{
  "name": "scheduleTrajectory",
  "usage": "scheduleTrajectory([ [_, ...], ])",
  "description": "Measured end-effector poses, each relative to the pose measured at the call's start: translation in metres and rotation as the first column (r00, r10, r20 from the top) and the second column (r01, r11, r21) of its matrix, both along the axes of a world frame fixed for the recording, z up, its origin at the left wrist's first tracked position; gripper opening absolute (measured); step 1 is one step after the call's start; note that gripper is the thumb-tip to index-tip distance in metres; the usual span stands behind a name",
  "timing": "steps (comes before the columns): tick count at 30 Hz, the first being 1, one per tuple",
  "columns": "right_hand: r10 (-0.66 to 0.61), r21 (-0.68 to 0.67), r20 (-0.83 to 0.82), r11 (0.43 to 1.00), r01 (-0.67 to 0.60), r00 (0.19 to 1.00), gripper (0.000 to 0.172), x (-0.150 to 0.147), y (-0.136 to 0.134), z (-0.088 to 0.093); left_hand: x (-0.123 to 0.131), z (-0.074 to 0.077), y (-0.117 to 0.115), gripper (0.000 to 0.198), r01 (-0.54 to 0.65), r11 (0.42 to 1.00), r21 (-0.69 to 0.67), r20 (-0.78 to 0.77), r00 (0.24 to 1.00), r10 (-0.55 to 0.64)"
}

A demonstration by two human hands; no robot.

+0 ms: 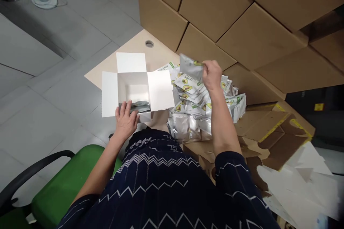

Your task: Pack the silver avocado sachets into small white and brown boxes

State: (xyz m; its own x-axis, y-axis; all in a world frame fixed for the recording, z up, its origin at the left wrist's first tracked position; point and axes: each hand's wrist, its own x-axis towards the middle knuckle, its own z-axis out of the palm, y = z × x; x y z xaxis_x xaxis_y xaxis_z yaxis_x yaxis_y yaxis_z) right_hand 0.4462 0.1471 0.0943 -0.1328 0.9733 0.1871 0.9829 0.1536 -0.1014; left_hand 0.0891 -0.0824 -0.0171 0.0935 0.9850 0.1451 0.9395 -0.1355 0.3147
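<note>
Glossy, foil-like sachets [190,85] (white box [161,91]: matt card).

The box [133,79] stands on the worktop [159,57], left of the packet pile [189,94]. Inner packets [141,108] sit in the box along its near wall. Stacked cartons [212,10] stand behind the pile. The chair [70,179] stands at near left.

The person's left hand [127,118] lies at the near side of the white box [131,63], back upward, fingers loosely spread over the rim; the left forearm [100,164] slants in from the box's near left. The right hand [212,75] is well apart, right of the box, fingers pinched, the right forearm [224,121] reaching forward.
</note>
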Motion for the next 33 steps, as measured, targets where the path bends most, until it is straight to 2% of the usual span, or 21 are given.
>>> scheduleTrajectory([
  [3, 0.148, 0.157, -0.124, 0.979, -0.127, 0.981, 0.046, -0.027, -0.014, 0.043, 0.000, 0.000, 0.000, 0.021, -0.012, 1.000, -0.003, 0.004, 1.000, 0.012],
  [6, 0.357, 0.253, -0.244, 0.921, -0.296, 0.902, 0.040, -0.068, -0.032, 0.073, 0.001, 0.001, -0.001, 0.023, -0.015, 1.000, -0.005, 0.005, 1.000, 0.015],
  [8, 0.474, 0.199, -0.255, 0.879, -0.434, 0.843, 0.037, -0.102, -0.042, 0.082, 0.001, 0.001, -0.001, 0.024, -0.013, 1.000, -0.006, 0.010, 1.000, 0.013],
  [11, 0.568, -0.054, -0.176, 0.810, -0.584, 0.804, 0.031, -0.156, -0.052, 0.084, 0.001, 0.001, -0.001, 0.024, -0.020, 1.000, -0.011, 0.027, 0.999, 0.020],
  [13, 0.626, -0.219, -0.126, 0.739, -0.637, 0.770, 0.030, -0.192, -0.057, 0.079, 0.002, 0.001, -0.001, 0.024, -0.027, 0.999, -0.020, 0.041, 0.999, 0.028],
  [15, 0.679, -0.329, -0.095, 0.669, -0.667, 0.728, 0.030, -0.227, -0.061, 0.072, 0.002, 0.000, -0.001, 0.024, -0.029, 0.999, -0.022, 0.038, 0.999, 0.030],
  [19, 0.741, -0.402, -0.024, 0.608, -0.685, 0.671, 0.025, -0.285, -0.067, 0.049, 0.003, -0.001, -0.001, 0.026, -0.036, 0.999, -0.003, 0.020, 0.999, 0.036],
  [22, 0.776, -0.466, 0.004, 0.559, -0.686, 0.630, 0.028, -0.312, -0.070, 0.028, 0.003, -0.002, -0.001, 0.026, -0.060, 0.998, 0.001, 0.043, 0.997, 0.060],
  [27, 0.804, -0.552, -0.038, 0.479, -0.683, 0.594, 0.030, -0.323, -0.067, -0.007, 0.005, -0.001, -0.001, 0.029, -0.072, 0.997, -0.019, 0.061, 0.995, 0.073],
  [31, 0.798, -0.608, -0.168, 0.378, -0.698, 0.579, 0.027, -0.306, -0.055, -0.030, 0.006, -0.003, -0.001, 0.030, -0.080, 0.997, 0.001, 0.071, 0.994, 0.079],
  [33, 0.761, -0.595, -0.247, 0.370, -0.714, 0.600, 0.032, -0.292, -0.048, -0.040, 0.006, -0.005, 0.000, 0.029, -0.081, 0.996, 0.020, 0.071, 0.994, 0.080],
])
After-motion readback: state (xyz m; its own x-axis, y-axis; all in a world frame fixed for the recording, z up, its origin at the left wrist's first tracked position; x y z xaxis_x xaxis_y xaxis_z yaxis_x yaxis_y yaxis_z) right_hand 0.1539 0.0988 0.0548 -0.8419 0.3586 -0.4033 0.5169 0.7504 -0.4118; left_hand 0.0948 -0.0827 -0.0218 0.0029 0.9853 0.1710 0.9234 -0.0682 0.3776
